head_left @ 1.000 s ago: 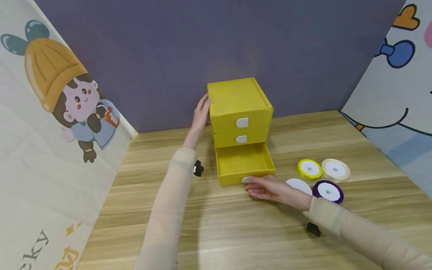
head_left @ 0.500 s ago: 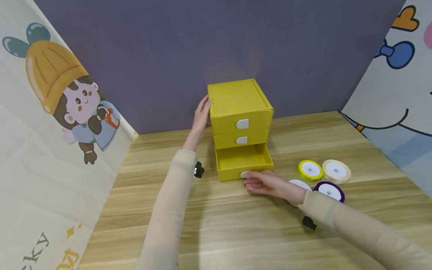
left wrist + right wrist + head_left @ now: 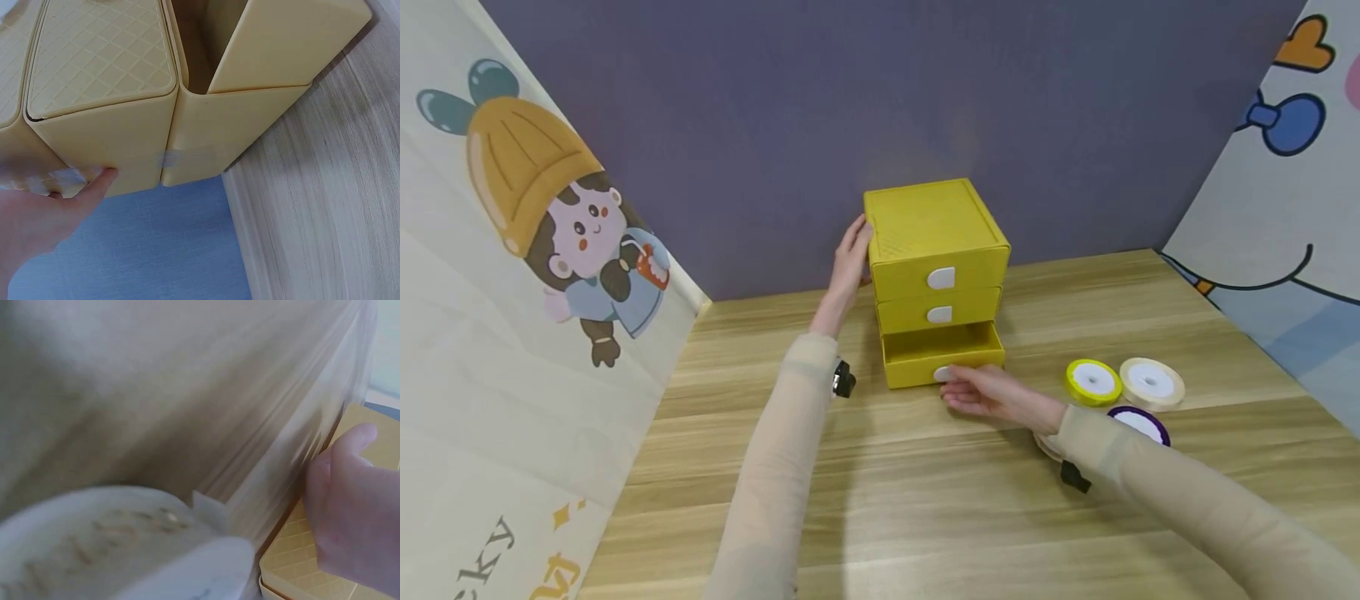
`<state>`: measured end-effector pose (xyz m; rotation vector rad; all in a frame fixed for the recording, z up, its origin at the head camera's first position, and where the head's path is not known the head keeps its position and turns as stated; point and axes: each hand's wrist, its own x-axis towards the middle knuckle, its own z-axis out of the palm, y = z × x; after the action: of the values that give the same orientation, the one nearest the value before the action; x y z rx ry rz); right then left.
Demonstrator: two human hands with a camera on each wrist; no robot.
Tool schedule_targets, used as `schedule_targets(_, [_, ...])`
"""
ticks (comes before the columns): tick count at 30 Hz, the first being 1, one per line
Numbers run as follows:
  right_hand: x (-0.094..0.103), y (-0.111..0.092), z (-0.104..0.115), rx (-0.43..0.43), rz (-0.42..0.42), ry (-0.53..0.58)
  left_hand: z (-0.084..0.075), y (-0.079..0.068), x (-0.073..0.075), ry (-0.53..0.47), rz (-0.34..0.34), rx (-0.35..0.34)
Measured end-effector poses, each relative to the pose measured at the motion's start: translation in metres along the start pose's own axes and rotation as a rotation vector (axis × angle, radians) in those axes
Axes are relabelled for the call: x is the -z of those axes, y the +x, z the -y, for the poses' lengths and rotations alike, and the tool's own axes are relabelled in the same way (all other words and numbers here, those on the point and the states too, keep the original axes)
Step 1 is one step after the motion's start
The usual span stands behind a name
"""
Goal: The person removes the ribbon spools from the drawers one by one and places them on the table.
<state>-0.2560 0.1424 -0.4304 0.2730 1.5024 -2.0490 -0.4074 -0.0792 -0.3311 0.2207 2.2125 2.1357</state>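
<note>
A yellow cabinet [image 3: 932,221] with three drawers stands against the back wall in the head view. Its bottom drawer [image 3: 917,371] is partly pulled out, and the upper two are closed. My left hand [image 3: 850,254] rests against the cabinet's left side, with fingers laid along it; the left wrist view shows a fingertip on that side wall. At the bottom drawer's front, my right hand [image 3: 1000,398] pinches the white handle [image 3: 942,375], its thumb on the tab and its other fingers bent below. In the right wrist view the hand hides the handle.
To the right lie a yellow ribbon spool [image 3: 1093,382], a cream one [image 3: 1152,383] and a purple one [image 3: 1138,423] partly behind the right sleeve. Under the right forearm, another pale spool [image 3: 1047,446] is mostly hidden. A purple-grey wall [image 3: 737,150] bounds the wooden table [image 3: 925,500].
The bottom drawer has slid inward, and my right hand has travelled with it toward the cabinet. My left hand stays on the cabinet's side.
</note>
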Motion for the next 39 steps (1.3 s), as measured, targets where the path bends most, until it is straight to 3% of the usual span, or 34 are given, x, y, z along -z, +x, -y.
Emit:
schedule_targets(7, [0.002, 0.009, 0.009, 0.011, -0.003, -0.049, 0.0, 0.002, -0.001, 0.017, -0.017, 0.003])
schedule_targets(39, [0.001, 0.037, 0.022, 0.011, -0.074, 0.022, 0.0, 0.0, -0.002, 0.043, -0.028, -0.015])
